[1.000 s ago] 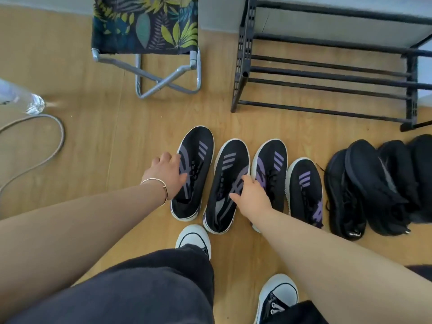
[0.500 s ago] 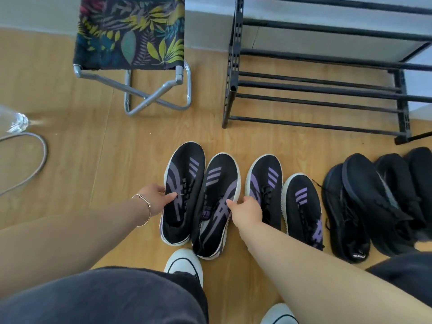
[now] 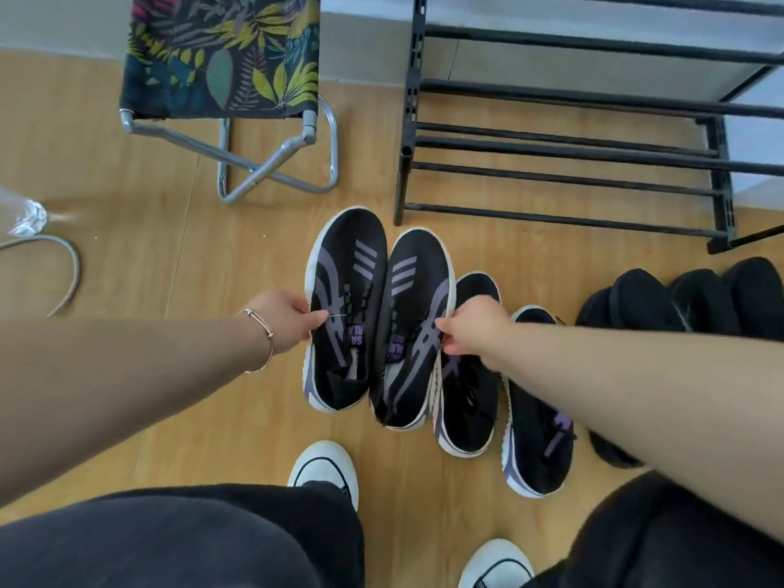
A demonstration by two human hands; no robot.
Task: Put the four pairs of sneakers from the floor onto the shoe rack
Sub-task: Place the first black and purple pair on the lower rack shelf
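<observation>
Two black sneakers with grey-purple stripes and white soles are lifted above the floor, side by side. My left hand (image 3: 288, 318) grips the outer edge of the left sneaker (image 3: 345, 307). My right hand (image 3: 475, 328) grips the outer edge of the right sneaker (image 3: 413, 328). A second black-and-purple pair (image 3: 471, 396) lies on the floor under my right forearm. Several all-black sneakers (image 3: 679, 303) lie at the right. The black metal shoe rack (image 3: 564, 146) stands beyond them against the wall, its bars bare.
A folding stool (image 3: 225, 57) with leaf-print fabric stands left of the rack. A grey hose (image 3: 63, 265) and a clear plastic bottle (image 3: 25, 214) lie at the far left. My own white-toed shoes (image 3: 324, 466) and dark trousers fill the bottom of the view.
Both hands closed on the outer edges of the leftmost pair and lifted it off the floor, toward the rack. The other sneakers have stayed in place.
</observation>
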